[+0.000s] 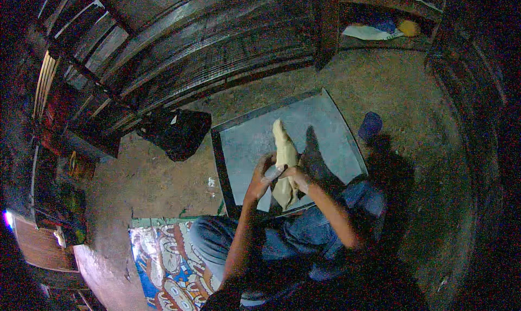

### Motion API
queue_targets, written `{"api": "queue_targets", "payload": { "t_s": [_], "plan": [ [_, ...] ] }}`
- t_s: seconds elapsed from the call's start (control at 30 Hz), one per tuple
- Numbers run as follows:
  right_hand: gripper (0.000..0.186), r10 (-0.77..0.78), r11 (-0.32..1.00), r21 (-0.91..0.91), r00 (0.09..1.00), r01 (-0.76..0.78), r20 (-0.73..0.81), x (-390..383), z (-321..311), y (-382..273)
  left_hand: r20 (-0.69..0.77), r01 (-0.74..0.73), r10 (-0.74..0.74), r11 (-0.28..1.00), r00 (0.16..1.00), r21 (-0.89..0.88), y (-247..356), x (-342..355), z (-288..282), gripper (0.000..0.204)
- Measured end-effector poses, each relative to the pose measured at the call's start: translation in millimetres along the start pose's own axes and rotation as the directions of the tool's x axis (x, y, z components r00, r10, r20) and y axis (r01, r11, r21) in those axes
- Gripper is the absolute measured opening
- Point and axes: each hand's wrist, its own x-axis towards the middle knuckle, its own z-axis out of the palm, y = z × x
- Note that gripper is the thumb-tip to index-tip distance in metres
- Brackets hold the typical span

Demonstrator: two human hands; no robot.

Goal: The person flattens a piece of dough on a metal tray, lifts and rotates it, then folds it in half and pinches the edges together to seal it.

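Observation:
A long, pale, lumpy piece of dough [285, 151] points away from me over a shallow dark-rimmed tray [244, 143]. My left hand [264, 174] grips its middle from the left side, with whitish smears on the fingers. From the right, my right hand [297, 176] closes round the same part, and the two hands meet there. The dough's far end narrows to a rounded tip, while its near end hangs toward my lap. Its shadow falls on the tray to the right. Some fingers are hidden behind the dough.
A black bag [182, 134] lies on the floor left of the tray. Beyond its right side stands a small dark blue object [370, 125]. A patterned mat [168, 256] is at lower left. Slatted dark wooden furniture [217, 50] runs along the far side, with a shelf [380, 42] at right.

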Motion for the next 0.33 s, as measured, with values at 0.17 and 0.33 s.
{"api": "queue_targets", "payload": {
  "t_s": [0.17, 0.33],
  "plan": [
    [0.053, 0.157, 0.971, 0.144, 0.966, -0.189, 0.207, 28.6, -50.7, 49.6, 0.415, 0.159, -0.176, 0.984, 0.892, 0.077, -17.0, 13.8, 15.2, 0.063],
    [0.061, 0.044, 0.962, 0.251, 0.972, -0.103, 0.231, 15.3, -43.0, 25.4, 0.318, 0.113, -0.178, 0.971, 0.931, 0.212, -26.0, 13.2, 20.9, 0.069]
  ]
}}
